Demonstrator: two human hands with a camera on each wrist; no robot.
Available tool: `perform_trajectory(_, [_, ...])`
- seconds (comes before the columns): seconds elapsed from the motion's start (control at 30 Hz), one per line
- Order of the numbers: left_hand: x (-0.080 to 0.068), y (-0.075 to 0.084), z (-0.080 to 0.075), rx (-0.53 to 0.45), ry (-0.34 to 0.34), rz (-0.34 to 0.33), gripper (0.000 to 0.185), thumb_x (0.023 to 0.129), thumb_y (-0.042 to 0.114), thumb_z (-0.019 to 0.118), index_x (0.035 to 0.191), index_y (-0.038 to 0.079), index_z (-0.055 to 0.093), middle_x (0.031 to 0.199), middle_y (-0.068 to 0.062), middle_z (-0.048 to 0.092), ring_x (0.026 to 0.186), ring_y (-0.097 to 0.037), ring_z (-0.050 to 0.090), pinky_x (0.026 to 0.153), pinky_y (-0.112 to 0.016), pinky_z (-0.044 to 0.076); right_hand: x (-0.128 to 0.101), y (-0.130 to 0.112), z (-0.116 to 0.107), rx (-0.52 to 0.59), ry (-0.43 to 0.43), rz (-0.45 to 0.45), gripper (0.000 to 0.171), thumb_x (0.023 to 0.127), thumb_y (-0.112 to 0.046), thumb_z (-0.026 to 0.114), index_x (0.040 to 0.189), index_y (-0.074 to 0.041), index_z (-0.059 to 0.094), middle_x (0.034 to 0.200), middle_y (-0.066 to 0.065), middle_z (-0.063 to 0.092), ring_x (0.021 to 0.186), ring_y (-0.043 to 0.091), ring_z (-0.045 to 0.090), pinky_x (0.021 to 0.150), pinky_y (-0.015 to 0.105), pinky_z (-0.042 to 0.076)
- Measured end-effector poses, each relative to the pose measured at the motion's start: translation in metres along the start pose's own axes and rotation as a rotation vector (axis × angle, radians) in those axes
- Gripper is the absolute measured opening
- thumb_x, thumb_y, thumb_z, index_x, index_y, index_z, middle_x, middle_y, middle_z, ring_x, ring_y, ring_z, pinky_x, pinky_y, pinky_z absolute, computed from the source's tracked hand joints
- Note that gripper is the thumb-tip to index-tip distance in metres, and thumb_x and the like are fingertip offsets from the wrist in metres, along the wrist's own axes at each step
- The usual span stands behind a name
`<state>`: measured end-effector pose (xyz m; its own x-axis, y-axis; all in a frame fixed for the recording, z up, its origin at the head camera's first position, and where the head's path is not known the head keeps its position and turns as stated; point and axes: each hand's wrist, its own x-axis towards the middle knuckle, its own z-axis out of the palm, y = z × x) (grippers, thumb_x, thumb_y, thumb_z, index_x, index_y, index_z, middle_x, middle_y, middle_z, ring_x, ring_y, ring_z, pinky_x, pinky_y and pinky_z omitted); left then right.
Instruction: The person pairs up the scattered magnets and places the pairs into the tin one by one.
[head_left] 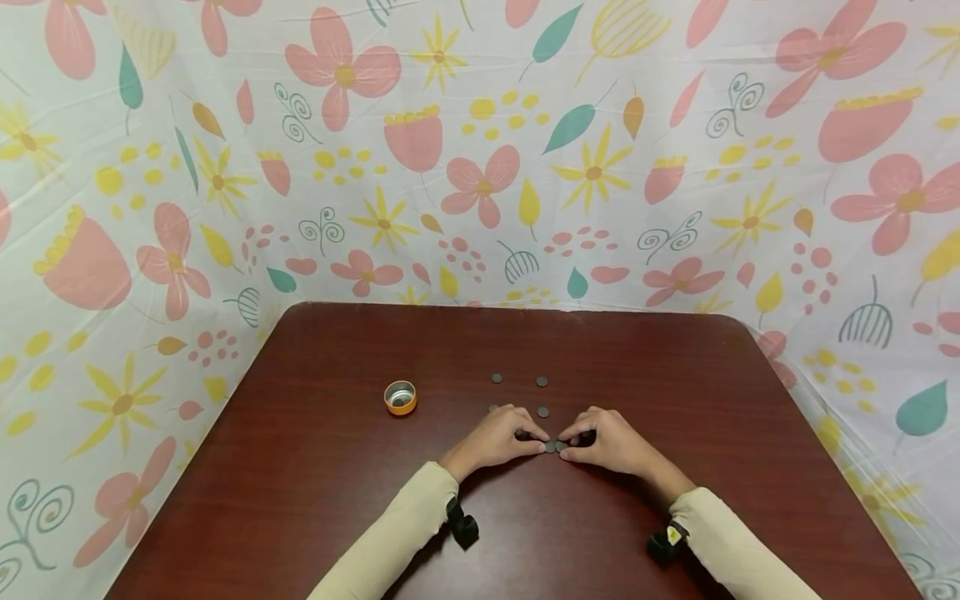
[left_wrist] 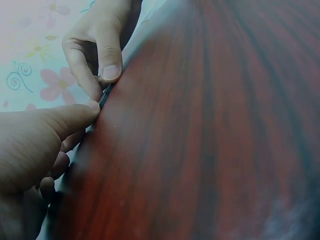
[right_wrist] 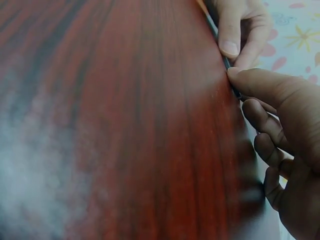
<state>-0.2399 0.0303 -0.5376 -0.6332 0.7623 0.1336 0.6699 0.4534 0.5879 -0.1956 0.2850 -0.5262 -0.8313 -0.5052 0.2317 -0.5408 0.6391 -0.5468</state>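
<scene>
Both hands rest on the table [head_left: 675, 517], fingertips meeting over two small dark discs [head_left: 555, 447] that lie touching each other, in front of the orange cap [head_left: 400, 397] and to its right; left hand [head_left: 495, 437] and right hand [head_left: 611, 442] each pinch at a disc edge. Three more loose discs [head_left: 542, 382] lie just beyond the hands. Risk, as judged: thin flat discs give little edge, so a fingertip could slip and flick one off across the smooth wood.

Small dark round discs [head_left: 556, 447] lie flat, side by side, on the table.
</scene>
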Motion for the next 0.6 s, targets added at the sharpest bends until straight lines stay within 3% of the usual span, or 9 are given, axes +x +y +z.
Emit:
perform_trajectory(0.37, [-0.008, -0.003, -0.002, -0.084, 0.034, 0.014, 0.030, 0.100, 0.038, 0.067, 0.126, 0.023, 0.076, 0.111, 0.013, 0.069, 0.095, -0.003, 0.055, 0.083, -0.022, 0.045, -0.002, 0.002, -0.003, 0.006, -0.006, 0.015, 0.023, 0.085, -0.034, 0.086, 0.105, -0.024, 0.081, 0.089, -0.013, 0.067, 0.084, 0.007, 0.057, 0.073, 0.029, 0.049])
perform_trajectory(0.5, [-0.017, -0.006, -0.010, -0.169, 0.074, 0.030, 0.039, 0.102, 0.039, 0.064, 0.135, 0.019, 0.069, 0.119, 0.008, 0.071, 0.101, -0.005, 0.061, 0.087, -0.024, 0.050, -0.001, 0.001, -0.008, 0.023, 0.016, 0.012, 0.026, 0.086, -0.033, 0.085, 0.109, -0.021, 0.081, 0.097, -0.011, 0.070, 0.090, 0.010, 0.061, 0.075, 0.033, 0.053])
perform_trajectory(0.6, [-0.027, -0.008, -0.021, -0.216, 0.105, 0.002, 0.045, 0.101, 0.043, 0.064, 0.139, 0.018, 0.066, 0.125, 0.005, 0.070, 0.108, -0.007, 0.064, 0.091, -0.026, 0.052, 0.000, -0.001, -0.011, 0.033, 0.035, 0.020, 0.028, 0.084, -0.031, 0.087, 0.109, -0.021, 0.081, 0.101, -0.009, 0.071, 0.093, 0.012, 0.063, 0.076, 0.035, 0.054])
